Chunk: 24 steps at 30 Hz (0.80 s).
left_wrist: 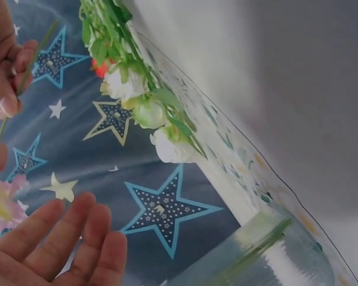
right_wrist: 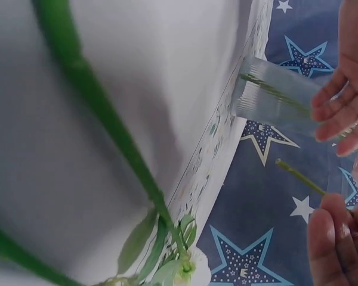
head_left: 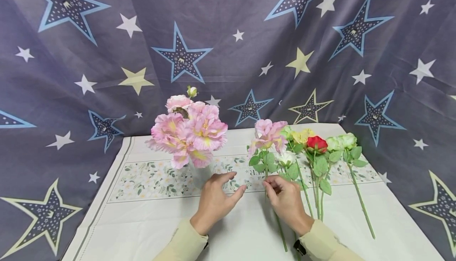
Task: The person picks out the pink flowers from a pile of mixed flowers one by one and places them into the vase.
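My right hand point(head_left: 285, 199) pinches the green stem point(right_wrist: 301, 176) of a pink artificial flower point(head_left: 268, 134) between thumb and fingers. The bloom stands upright above that hand, with green leaves just below it. To the left, my left hand point(head_left: 215, 199) is held with fingers apart and nothing in its grasp; its palm and extended fingers show in the left wrist view. Just beyond it stands a clear ribbed vase point(right_wrist: 256, 95) with green stems inside. Large pink flowers point(head_left: 192, 130) rise from the vase, largely hiding it in the head view.
On the right of the white table point(head_left: 246, 229) lie more artificial flowers: a red rose point(head_left: 317, 144), a yellow bloom point(head_left: 303, 136), a white flower point(head_left: 286, 157) and a pale green one point(head_left: 347, 140). A floral printed band point(head_left: 153, 180) crosses the tablecloth. Star-patterned cloth point(head_left: 228, 11) hangs behind.
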Available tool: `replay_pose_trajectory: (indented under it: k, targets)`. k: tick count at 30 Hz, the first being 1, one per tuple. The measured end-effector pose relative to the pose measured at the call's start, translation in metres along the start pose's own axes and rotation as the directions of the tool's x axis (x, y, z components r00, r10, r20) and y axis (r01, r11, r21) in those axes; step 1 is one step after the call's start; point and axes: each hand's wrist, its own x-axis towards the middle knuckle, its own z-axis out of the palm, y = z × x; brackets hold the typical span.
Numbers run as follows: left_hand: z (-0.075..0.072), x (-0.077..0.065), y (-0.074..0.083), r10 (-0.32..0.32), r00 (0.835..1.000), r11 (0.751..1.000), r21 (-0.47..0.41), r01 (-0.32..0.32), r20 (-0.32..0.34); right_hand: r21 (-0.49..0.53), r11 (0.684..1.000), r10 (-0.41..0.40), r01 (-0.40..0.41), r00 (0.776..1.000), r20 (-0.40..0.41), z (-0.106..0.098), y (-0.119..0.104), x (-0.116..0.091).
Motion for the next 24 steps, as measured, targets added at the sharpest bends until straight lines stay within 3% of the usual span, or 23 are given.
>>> replay_pose_trajectory:
  k: [12, 24]
  targets:
    - [0.007, 0.01, 0.013, 0.053, 0.996, 0.985, -0.159, -0.065, -0.075, 0.032, 0.999, 0.01, -0.011, 0.999, 0.035, 0.012, -0.013, -0.003]
    - [0.011, 0.028, 0.026, 0.06, 0.99, 0.946, -0.308, -0.098, -0.13, 0.079, 0.996, 0.035, -0.041, 0.996, 0.078, 0.02, -0.019, -0.006]
